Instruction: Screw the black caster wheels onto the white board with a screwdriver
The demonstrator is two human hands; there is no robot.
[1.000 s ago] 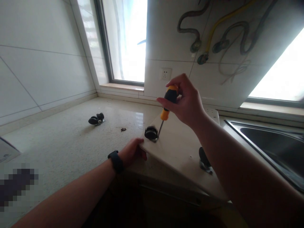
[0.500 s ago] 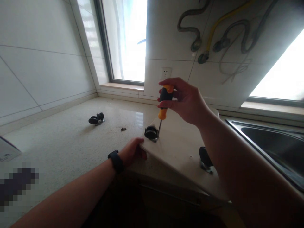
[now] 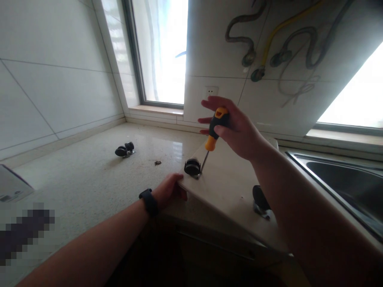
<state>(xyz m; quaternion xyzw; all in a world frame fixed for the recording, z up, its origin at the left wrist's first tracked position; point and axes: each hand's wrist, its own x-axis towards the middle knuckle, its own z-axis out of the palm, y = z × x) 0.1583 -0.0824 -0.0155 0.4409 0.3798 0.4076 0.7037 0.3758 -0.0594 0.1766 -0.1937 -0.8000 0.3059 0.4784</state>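
- Worktop [image 3: 89, 183], pale speckled stone, running along the tiled wall.
- White board [image 3: 221, 183], flat on the worktop, set askew, one corner towards the left hand.
- Steel sink [image 3: 299, 159], right of the board, partly out of view.
- Right hand [image 3: 235, 125], above the board; thumb pressing the screwdriver handle against the hand, other fingers loosely spread past it.
- Left hand [image 3: 169, 191], at the board's near-left corner; fingers closed about the edge, thumb on top.
- Screwdriver [image 3: 211, 143], yellow and black, tilted, shaft down to the mounting plate of the corner caster.
- Far-right caster [image 3: 260, 197], black, on the board beside the right forearm, partly hidden.
- Loose black casters [image 3: 121, 150], lying on the worktop, well apart from the board; exact count unclear.
- Corner caster [image 3: 192, 167], black, wheel up, on the board near the left hand.
- Dark wristwatch [image 3: 149, 201], on the left wrist.
- Small brownish bits [image 3: 157, 162], on the worktop between loose casters and board; too small to identify.
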